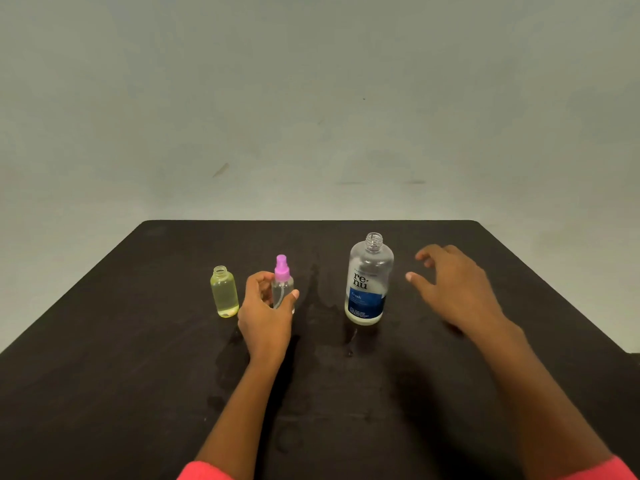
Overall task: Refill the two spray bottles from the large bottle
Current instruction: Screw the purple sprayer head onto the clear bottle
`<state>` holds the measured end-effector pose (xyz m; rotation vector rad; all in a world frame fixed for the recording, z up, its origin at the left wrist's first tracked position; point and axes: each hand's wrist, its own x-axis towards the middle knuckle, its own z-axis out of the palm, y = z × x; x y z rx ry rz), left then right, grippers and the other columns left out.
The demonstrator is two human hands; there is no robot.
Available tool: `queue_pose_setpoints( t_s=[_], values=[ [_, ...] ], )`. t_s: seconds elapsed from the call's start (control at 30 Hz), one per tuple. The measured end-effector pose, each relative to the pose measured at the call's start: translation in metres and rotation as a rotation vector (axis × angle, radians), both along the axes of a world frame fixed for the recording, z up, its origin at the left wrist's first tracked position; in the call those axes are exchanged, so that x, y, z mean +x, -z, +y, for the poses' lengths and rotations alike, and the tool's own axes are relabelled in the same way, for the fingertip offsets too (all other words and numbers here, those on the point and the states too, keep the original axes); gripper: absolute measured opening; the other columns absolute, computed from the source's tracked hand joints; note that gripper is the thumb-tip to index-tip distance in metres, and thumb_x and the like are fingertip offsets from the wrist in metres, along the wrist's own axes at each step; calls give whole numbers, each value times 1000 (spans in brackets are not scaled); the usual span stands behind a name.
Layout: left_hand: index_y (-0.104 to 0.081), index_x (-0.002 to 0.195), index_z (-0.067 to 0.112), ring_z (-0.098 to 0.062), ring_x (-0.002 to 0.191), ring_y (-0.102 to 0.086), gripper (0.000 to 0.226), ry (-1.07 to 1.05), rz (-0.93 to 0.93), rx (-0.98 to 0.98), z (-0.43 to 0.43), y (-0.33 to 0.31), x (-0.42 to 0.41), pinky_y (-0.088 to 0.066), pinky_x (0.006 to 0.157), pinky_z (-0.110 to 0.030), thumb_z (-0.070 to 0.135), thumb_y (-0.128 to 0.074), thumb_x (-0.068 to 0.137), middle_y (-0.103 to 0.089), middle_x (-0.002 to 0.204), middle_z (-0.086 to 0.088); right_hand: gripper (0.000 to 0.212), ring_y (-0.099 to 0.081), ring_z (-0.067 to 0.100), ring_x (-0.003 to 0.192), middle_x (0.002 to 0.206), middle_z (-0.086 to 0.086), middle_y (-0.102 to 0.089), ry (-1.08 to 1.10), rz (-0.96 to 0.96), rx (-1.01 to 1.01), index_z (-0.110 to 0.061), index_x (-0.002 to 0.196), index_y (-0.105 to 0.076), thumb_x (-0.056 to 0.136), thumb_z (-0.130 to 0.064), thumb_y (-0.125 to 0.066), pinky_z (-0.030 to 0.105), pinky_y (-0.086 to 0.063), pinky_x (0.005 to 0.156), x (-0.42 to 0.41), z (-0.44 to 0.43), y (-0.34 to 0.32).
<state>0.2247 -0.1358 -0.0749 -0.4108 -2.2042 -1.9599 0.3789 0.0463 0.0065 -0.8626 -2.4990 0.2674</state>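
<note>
While left hand point(266, 313) grips pink bottle point(282, 289) upright on bench point(104, 341), fingers curled round body, right hand point(453, 285) hovers spread, holding nothing, just right of large bottle point(369, 282). Large bottle upright mid-bench, long axis vertical, neck uncapped, between hands; right hand nearer, gap visible. Yellow bottle point(224, 292), uncapped, upright, just left of left hand. Label reads "re-nu", "fresh" on blue band; smaller print unreadable. Likely next: right hand closes sideways on large bottle. Pink sprayer point(281, 268) not yet off.
</note>
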Motion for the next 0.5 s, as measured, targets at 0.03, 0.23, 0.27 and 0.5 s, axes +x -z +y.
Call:
queue_pose_setpoints(
  t_s=[0.03,0.23,0.27,0.5],
  values=[
    [-53,100,26,-3,87,-59,40,2,-1,0,0,0,0,-47,80,-24,13,-79,72,-62,96,10,33,-56,20,93,108,3,-57,32,-34,-16,-20,114,-55,87,-37,-61,29,-41,76,4,6,-1],
    [-51,107,24,-8,90,-58,45,20,9,-36,0,-2,2,-49,85,-28,14,-79,73,-61,102,7,28,-56,26,98,108,6,-59,204,-315,-97,-18,102,-56,85,-38,-63,33,-45,78,16,28,10],
    [-50,110,24,-10,94,-58,50,26,16,-41,0,-1,1,-48,87,-29,16,-80,72,-60,104,7,27,-56,28,98,108,8,-59,233,-353,-112,-17,101,-56,84,-37,-64,34,-45,78,18,28,13],
    [-47,116,21,-12,105,-51,41,7,183,-30,2,-4,5,-44,89,-25,18,-69,82,-52,111,4,31,-57,30,100,111,9,-58,268,-452,-217,-15,102,-56,79,-30,-71,36,-48,83,19,29,28]
  ],
)
